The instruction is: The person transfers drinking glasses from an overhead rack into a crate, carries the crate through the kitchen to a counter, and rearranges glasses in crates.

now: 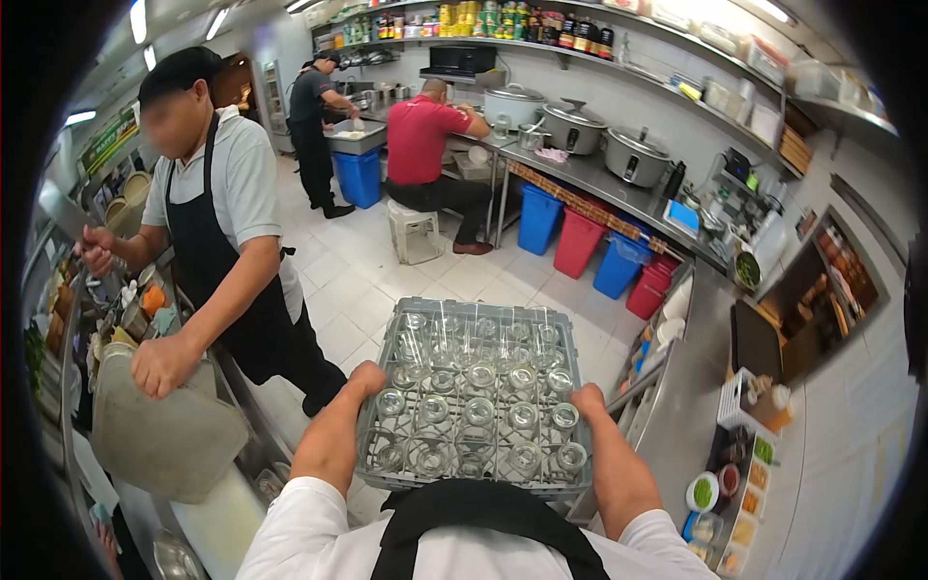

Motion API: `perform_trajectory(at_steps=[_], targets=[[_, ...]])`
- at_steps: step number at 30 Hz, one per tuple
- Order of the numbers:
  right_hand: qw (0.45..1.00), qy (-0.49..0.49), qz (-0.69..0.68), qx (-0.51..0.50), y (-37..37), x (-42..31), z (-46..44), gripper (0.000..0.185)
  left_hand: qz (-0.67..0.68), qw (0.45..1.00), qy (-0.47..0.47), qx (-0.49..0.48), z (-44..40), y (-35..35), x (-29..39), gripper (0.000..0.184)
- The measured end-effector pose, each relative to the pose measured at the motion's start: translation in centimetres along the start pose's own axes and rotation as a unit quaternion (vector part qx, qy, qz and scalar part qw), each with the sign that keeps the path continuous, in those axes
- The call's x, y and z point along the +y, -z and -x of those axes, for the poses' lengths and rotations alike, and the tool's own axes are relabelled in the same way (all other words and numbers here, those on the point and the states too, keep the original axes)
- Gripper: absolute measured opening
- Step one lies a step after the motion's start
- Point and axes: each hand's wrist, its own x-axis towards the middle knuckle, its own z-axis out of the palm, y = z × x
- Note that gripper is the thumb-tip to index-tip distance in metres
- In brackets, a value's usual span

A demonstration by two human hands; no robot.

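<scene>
A grey plastic glass rack [559, 315] is held in front of my body. Several clear drinking glasses [480, 412] stand upside down in its compartments. My left hand [366, 379] is closed on the rack's left side, and my right hand [587, 398] grips the right side. The fingers of both hands are partly hidden by the rack.
At left, a person in a black apron [217, 203] holds a knife and a grey cutting board [164, 425]. A person in red [420, 145] sits on a white stool [414, 232]. A steel counter [667, 406] runs along the right; blue and red bins [578, 242] stand ahead.
</scene>
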Motion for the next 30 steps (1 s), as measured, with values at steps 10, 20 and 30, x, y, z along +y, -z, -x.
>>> perform_trajectory(at_steps=[10, 20, 30], targets=[[0.992, 0.101, 0.072, -0.022, -1.4, -11.3, -13.0, 0.032, 0.078, 0.991, 0.098, 0.037, -6.2, 1.4, -5.8, 0.027], [0.977, 0.180, 0.115, -0.004, -4.1, -23.6, -24.2, 0.039, 0.272, 0.923, 0.248, 0.111, -12.5, 10.9, -11.3, 0.030], [0.972, 0.219, 0.086, 0.000, -6.7, -39.9, -36.1, 0.041, 0.233, 0.937, 0.231, 0.117, -26.3, 12.2, -22.9, 0.036]])
